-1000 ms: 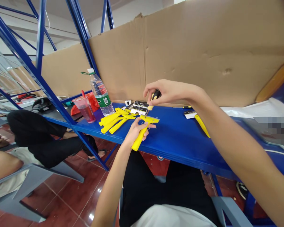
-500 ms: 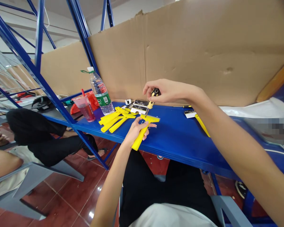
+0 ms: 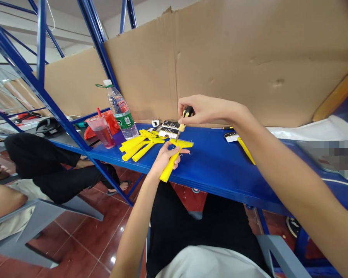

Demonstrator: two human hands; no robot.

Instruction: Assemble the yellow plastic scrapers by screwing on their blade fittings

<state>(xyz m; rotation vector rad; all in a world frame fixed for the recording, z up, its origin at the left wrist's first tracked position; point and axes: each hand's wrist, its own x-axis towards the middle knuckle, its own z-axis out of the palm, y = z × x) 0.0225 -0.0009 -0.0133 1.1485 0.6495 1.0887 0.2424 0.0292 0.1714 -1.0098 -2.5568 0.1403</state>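
My left hand [image 3: 162,159] is wrapped round the handle of a yellow scraper [image 3: 168,170], its wide head tilted up toward the back right. From above, my right hand [image 3: 195,110] grips a screwdriver [image 3: 182,126] with a black and pale yellow handle. The thin shaft points down at the scraper's head; whether the tip sits in a screw is too small to tell. Left of my left hand, several more yellow scrapers [image 3: 137,148] lie in a heap. Black and white blade packets [image 3: 168,131] rest just behind them on the blue tabletop [image 3: 208,170].
A water bottle [image 3: 122,116] and a pink drink cup [image 3: 103,133] stand at the left. Under my right forearm are another packet [image 3: 231,137] and a yellow handle [image 3: 246,150]. A cardboard wall [image 3: 234,50] closes the back. Another person [image 3: 46,166] sits at the far left.
The view has shifted slightly. My right hand has turned a little round the screwdriver's handle, while my left hand keeps the same hold on the scraper.
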